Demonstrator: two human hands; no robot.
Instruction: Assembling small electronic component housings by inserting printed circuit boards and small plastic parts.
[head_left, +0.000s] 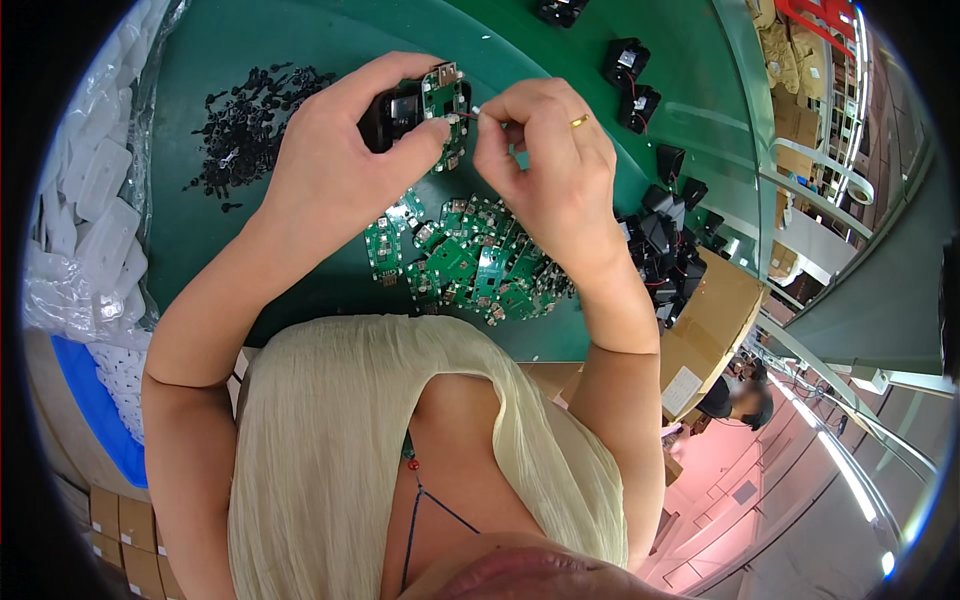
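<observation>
My left hand (335,155) is closed around a black plastic housing (402,112) and a green circuit board (438,92). The board stands on edge against the housing's right side, with my thumb pressed on its face. Just right of the board, my right hand (560,150) pinches a thin wire (470,116) between thumb and forefinger. The wire's far end reaches the board's edge; whether it is plugged in there I cannot tell. Below both hands lies a heap of green circuit boards (470,262). A gold ring (579,121) sits on a right-hand finger.
Small black parts (240,130) lie scattered on the green table (330,30) at left. A clear bag of white plastic shells (100,190) borders them, above a blue bin (100,420). Black housings with wires (665,240) pile up at right, beside a cardboard box (712,318). Another person (735,400) is beyond.
</observation>
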